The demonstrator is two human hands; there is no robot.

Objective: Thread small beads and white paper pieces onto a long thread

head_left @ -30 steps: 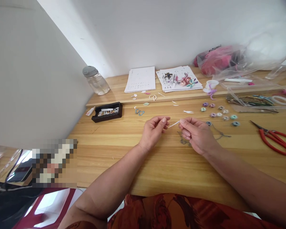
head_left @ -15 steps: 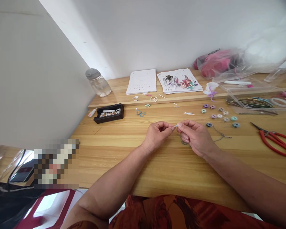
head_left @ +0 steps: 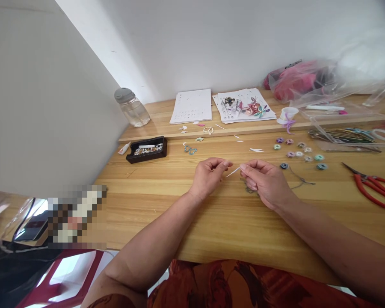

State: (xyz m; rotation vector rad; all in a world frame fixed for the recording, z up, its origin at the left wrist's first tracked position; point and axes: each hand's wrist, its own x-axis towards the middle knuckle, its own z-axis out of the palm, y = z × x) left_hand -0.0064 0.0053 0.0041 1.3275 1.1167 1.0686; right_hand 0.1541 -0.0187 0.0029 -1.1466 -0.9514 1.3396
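Observation:
A thin white strip (head_left: 232,172) is pinched at its upper right end between the thumb and forefinger of my right hand (head_left: 265,180). Its lower left end hangs free near my left hand (head_left: 209,176), whose thumb rests against the forefinger with nothing visible between them. Grey thread (head_left: 247,186) lies on the table beside my right fingers, and more runs to the right of that hand from a dark spool (head_left: 284,166). Beyond my hands lie small white slivers (head_left: 256,150) and a blue wire outline (head_left: 190,150).
Red-handled pliers (head_left: 374,186) lie at the right, near several small thread spools (head_left: 319,158). A black tray of beads (head_left: 146,149) sits at the left. Behind stand a water bottle (head_left: 133,108), paper sheets (head_left: 192,106) and a clear plastic box (head_left: 349,128).
My left fingers have come off the white strip, leaving its lower left end free. My right hand still pinches it. The view has shifted slightly.

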